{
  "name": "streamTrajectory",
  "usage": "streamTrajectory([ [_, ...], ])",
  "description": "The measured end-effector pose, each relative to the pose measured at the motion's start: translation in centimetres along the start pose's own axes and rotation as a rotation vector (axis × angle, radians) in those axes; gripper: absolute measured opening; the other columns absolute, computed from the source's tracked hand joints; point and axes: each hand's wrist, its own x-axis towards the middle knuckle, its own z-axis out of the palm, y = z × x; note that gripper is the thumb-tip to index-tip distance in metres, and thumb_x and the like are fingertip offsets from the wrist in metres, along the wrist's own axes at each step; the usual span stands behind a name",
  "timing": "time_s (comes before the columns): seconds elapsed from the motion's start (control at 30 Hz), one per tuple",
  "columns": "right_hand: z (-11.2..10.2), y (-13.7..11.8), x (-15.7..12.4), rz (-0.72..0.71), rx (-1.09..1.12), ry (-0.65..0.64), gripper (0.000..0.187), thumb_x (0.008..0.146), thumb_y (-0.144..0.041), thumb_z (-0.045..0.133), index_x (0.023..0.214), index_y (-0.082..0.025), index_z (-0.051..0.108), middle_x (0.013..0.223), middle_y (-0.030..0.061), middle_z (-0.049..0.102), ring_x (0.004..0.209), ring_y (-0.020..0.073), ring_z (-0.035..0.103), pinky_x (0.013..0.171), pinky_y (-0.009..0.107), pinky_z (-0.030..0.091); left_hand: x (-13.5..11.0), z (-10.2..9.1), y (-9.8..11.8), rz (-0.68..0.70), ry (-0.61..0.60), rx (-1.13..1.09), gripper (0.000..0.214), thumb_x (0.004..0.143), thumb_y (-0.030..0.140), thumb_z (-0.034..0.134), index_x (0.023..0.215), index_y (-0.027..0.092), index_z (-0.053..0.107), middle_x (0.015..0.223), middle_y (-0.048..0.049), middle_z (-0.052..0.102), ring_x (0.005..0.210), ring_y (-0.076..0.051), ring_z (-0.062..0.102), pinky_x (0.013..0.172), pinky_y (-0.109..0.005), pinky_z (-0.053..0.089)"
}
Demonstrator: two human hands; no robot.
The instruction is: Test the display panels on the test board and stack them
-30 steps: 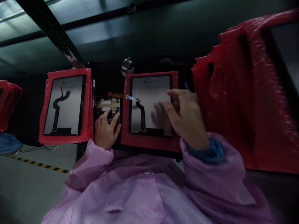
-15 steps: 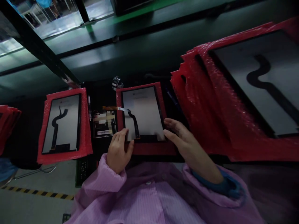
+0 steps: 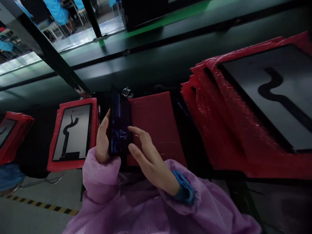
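A display panel (image 3: 120,123) stands on edge in front of me, its lit screen showing digits and blue colour. My left hand (image 3: 102,139) grips its left edge, fingers wrapped behind it. The fingers of my right hand (image 3: 143,152) press on its lower right face and edge. Under it lies a bare red bubble-wrap sheet (image 3: 156,126). Pink sleeves cover both my arms.
Another panel with a black flex cable lies on red wrap (image 3: 73,133) at the left. A tall stack of red-wrapped panels (image 3: 255,104) fills the right. More red wrap (image 3: 12,133) sits at the far left. A small metal knob (image 3: 127,92) stands behind. People in blue are far back.
The panel that lay flat on the middle red sheet has been lifted by both hands and turned up on edge, screen now facing me. The small board beside it is now hidden.
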Motion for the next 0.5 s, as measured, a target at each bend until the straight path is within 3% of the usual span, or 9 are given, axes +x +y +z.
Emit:
streamTrajectory([
  [0.07,1.1,1.7,0.4,0.088,-0.080,0.059,0.061,0.103,-0.057,0.039,0.150,-0.018,0.043,0.151,0.0165,0.051,0.147,0.0316,0.040,0.126,0.061,0.033,0.0,-0.2,0.1,-0.075,0.024,-0.105,0.049,0.095,0.051,0.052,0.137,0.027,0.061,0.138,-0.0065,0.070,0.127,-0.028,0.067,0.103,-0.044,0.057],
  [0.13,1.7,2.5,0.3,0.077,-0.101,0.005,0.069,0.101,-0.062,0.041,0.153,-0.015,0.040,0.154,0.0182,0.048,0.150,0.0342,0.036,0.128,0.063,0.028,0.0,-0.7,0.1,-0.092,0.039,-0.101,0.050,0.090,0.045,0.059,0.138,0.028,0.061,0.143,-0.0048,0.067,0.133,-0.027,0.064,0.107,-0.043,0.056],
  [0.23,1.8,2.1,-0.3,-0.133,0.052,-0.165,0.071,0.102,-0.063,0.042,0.156,-0.019,0.035,0.160,0.0138,0.043,0.153,0.0271,0.032,0.130,0.052,0.032,0.1,-1.2,0.0,-0.128,0.046,-0.094,0.048,0.086,0.038,0.064,0.133,0.029,0.064,0.144,-0.0037,0.066,0.137,-0.028,0.061,0.110,-0.043,0.054],
  [0.3,1.6,1.8,-0.7,-0.176,0.129,-0.173,0.063,0.104,-0.060,0.039,0.155,-0.023,0.036,0.159,0.0105,0.044,0.152,0.0225,0.035,0.129,0.046,0.034,0.3,-1.4,0.1,-0.166,0.088,-0.123,0.045,0.084,0.034,0.063,0.129,0.028,0.066,0.138,-0.0035,0.070,0.132,-0.027,0.064,0.107,-0.041,0.056],
  [0.37,1.4,2.3,-0.7,-0.047,0.092,-0.074,0.059,0.105,-0.058,0.037,0.153,-0.024,0.040,0.156,0.0114,0.047,0.150,0.0236,0.038,0.129,0.050,0.032,0.4,-1.7,0.2,-0.206,0.153,-0.167,0.046,0.081,0.031,0.063,0.127,0.027,0.066,0.130,-0.0029,0.074,0.123,-0.026,0.070,0.101,-0.039,0.059],
  [0.5,1.5,4.8,-0.1,0.221,0.021,0.042,0.074,0.100,-0.065,0.040,0.157,-0.018,0.035,0.161,0.0167,0.040,0.155,0.0303,0.031,0.130,0.060,0.023,0.2,-3.1,0.3,-0.293,0.185,-0.179,0.044,0.078,0.031,0.066,0.121,0.023,0.067,0.116,-0.0055,0.078,0.105,-0.028,0.075,0.087,-0.041,0.063],
])
